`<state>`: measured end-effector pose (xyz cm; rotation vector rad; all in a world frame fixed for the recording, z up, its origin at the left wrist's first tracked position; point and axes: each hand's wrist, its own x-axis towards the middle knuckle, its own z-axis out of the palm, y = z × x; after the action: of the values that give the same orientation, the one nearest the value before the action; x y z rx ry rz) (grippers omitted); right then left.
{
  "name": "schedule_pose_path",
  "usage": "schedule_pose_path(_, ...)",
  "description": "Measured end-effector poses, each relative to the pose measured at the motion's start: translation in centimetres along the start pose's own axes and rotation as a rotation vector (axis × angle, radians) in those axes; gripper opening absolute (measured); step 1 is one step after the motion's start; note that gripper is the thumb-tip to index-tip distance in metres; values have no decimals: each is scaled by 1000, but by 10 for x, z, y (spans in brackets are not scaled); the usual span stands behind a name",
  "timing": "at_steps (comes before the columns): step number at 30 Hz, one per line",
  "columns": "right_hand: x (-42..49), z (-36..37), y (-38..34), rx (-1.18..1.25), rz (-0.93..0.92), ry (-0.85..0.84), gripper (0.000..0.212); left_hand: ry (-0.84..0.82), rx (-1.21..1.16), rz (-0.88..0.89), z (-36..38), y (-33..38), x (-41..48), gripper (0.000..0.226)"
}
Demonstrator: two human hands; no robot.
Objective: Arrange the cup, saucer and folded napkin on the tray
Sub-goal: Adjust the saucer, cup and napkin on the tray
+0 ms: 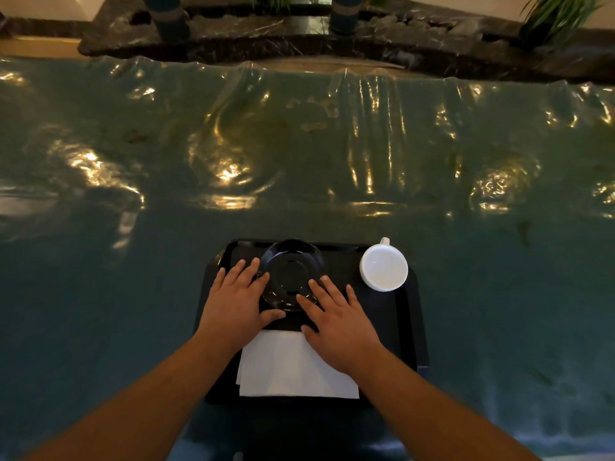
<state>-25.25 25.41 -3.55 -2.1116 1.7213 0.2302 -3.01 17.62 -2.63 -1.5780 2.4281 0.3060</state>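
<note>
Both hands, left hand (236, 294) and right hand (336, 314), fingers spread, steady the saucer (291, 272); next, the cup (383, 267) at three o'clock goes onto it.

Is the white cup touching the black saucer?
Apart. The head view shows a strip of bare tray between the cup and the saucer.

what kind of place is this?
Probably a hotel or restaurant lobby: a table under clear plastic over green cloth, a dark stone planter ledge with plants behind, and a black serving tray.
</note>
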Motion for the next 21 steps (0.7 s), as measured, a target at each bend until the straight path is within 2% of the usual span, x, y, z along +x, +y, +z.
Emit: schedule_pose_path(21,-9,3,15,13,7,49,62,-9,-6,16,-2,16,7,95)
